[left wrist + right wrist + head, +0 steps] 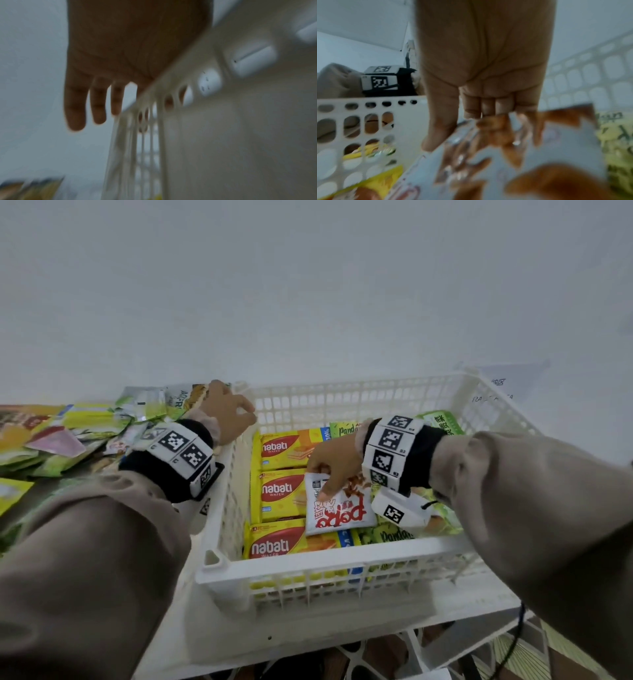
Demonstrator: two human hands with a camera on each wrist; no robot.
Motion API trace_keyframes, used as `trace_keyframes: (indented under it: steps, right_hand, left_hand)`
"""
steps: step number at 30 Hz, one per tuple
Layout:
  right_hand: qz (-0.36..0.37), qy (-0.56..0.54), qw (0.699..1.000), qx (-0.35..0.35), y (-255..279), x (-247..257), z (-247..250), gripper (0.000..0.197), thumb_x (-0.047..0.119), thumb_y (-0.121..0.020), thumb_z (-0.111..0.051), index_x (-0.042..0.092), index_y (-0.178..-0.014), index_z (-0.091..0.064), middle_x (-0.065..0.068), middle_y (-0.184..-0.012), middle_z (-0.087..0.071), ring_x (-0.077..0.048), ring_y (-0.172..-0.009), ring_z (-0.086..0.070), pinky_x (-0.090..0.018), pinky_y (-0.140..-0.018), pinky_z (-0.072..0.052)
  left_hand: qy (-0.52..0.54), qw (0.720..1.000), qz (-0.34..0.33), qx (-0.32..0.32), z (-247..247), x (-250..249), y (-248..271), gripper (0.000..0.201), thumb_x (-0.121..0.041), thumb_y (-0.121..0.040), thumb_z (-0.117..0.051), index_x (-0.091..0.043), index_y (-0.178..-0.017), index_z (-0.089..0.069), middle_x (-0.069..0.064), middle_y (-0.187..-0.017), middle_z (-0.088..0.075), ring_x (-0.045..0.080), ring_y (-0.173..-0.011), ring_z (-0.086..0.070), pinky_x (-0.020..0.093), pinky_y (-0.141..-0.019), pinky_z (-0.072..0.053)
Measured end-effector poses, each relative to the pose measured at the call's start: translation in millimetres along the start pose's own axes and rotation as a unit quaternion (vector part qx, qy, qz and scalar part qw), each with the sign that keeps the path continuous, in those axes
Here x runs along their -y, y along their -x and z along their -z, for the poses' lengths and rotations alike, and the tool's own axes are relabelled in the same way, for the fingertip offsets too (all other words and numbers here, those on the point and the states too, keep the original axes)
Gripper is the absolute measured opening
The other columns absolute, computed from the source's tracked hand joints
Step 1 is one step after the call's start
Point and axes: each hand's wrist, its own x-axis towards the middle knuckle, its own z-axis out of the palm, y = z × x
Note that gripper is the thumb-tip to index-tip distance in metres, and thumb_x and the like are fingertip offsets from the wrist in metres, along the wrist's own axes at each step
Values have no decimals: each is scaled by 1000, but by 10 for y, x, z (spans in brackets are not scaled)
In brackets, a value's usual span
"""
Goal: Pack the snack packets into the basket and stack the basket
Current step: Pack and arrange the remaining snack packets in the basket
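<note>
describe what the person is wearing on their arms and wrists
Both arms wear loose beige sleeves. Each wrist carries a black band wrapped with white blocks printed with black square codes. A thin black cable hangs below the right sleeve. The hands are bare.

Soft, even, dim light; sharp wide-angle head view, heavily blurred wrist views, no glare.

White perforated plastic basket (342, 558); glossy foil snack packets (337, 510); matt cloth sleeves (85, 559).
</note>
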Motion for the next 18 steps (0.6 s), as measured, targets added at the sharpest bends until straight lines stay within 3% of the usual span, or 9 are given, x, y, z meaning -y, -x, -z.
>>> trace_keyframes:
  steps: [3,5,7,10,13,15,18]
  right_hand:
    - [11,-39,998,-51,134,-93,169,35,24,-87,-63,-6,-105,-61,-7,-85,-67,-13,-68,-57,-16,-57,-44]
    - [11,-95,991,-92,248,-157,300,28,23,-87,-63,-3,-98,-62,-10,-88,-67,-15,-71,-59,-17,-59,-47]
    - [15,-156,976,-149,394,-203,426,21,22,-86,-64,2,-83,-60,-8,-73,-61,-15,-63,-55,-16,-53,-45]
    - [31,-242,944,-223,633,-235,571,19,17,-86,-63,0,-81,-57,-10,-67,-56,-11,-54,-54,-16,-49,-47]
    - [48,-291,916,-271,942,-282,654,9,13,-85,-63,7,-79,-59,-1,-62,-62,-4,-51,-58,-16,-51,-51]
    - [41,-276,915,-293,1174,-324,677,9,16,-83,-63,7,-82,-61,-8,-71,-62,-4,-53,-59,-15,-52,-50]
    - [-5,-205,929,-308,1540,-414,690,27,27,-87,-56,3,-96,-62,-9,-78,-66,-8,-59,-62,-16,-55,-50]
  left_hand:
    - [-132,986,-2,101,309,-156,72,55,-58,-87,-41,-25,-131,-48,13,-144,-27,32,-132,-32,41,-111,-24]
    - [-153,978,-42,135,489,-349,170,62,-61,-84,-42,-26,-135,-42,10,-147,-24,29,-135,-29,41,-113,-22]
    - [-135,972,-97,168,580,-565,282,63,-57,-83,-47,-26,-137,-38,5,-147,-28,23,-131,-35,37,-110,-28]
    - [-51,963,-119,236,568,-877,391,63,-48,-84,-52,-23,-139,-31,3,-135,-45,19,-109,-50,33,-90,-47]
    - [88,956,-157,232,518,-1136,430,37,-30,-88,-55,-20,-121,-42,6,-117,-58,17,-92,-59,28,-72,-53]
    - [161,944,-192,213,517,-1291,429,24,-19,-87,-58,-17,-109,-48,6,-103,-64,14,-80,-62,24,-60,-56]
    - [163,932,-227,232,512,-1532,423,21,-14,-87,-59,-13,-106,-51,4,-93,-66,15,-75,-64,22,-54,-57]
